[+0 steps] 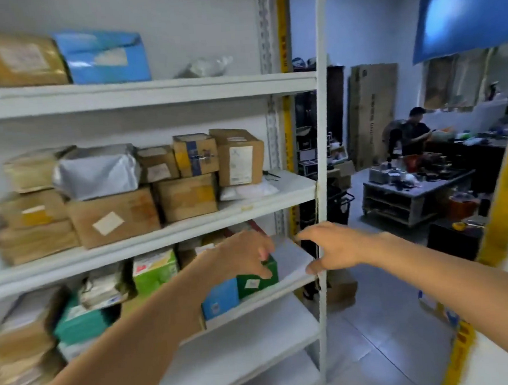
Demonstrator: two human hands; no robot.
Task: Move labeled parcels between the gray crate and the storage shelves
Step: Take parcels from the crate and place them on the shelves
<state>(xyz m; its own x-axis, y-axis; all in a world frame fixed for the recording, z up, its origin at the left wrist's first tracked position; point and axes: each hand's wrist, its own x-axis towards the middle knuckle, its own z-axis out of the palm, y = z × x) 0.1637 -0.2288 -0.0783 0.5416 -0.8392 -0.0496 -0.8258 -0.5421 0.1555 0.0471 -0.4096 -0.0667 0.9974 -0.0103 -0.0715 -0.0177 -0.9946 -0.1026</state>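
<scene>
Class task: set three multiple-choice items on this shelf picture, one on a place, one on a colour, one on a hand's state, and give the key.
1. Where is the dark green box? A) on the floor B) in a crate C) on the third shelf down, right of a light blue box.
2. What colour is the parcel beside the brown parcel on the top shelf? A) blue B) red C) black.
3. How is the right hand? A) gripping a box B) open, holding nothing C) a fist.
Key: 1 C, the left hand grips it at that row's right end; 2 A, its wrapper is blue; 3 B, its fingers are spread.
</scene>
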